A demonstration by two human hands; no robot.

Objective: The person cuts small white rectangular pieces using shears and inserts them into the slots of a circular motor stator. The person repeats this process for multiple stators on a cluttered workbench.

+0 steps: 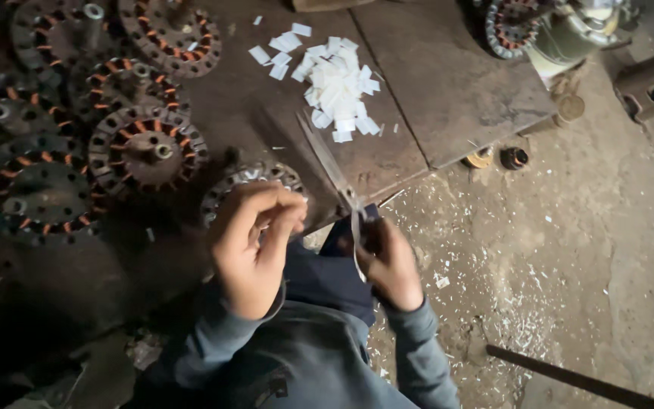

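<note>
Both hands grip: right hand [391,261] holds scissors [331,167] pointing up-left; left hand [255,238] pinches something unclear.

Whatever's pinched in the left hand [255,242] can't be made out, it's covered by the curled fingers [278,216]. The scissors [334,178] handles are blurred and swallowed by the right hand [391,261].

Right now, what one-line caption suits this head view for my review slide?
Left hand pinches something small while right hand holds scissors over a workbench with white paper slips and copper-wound motor stators.
</note>
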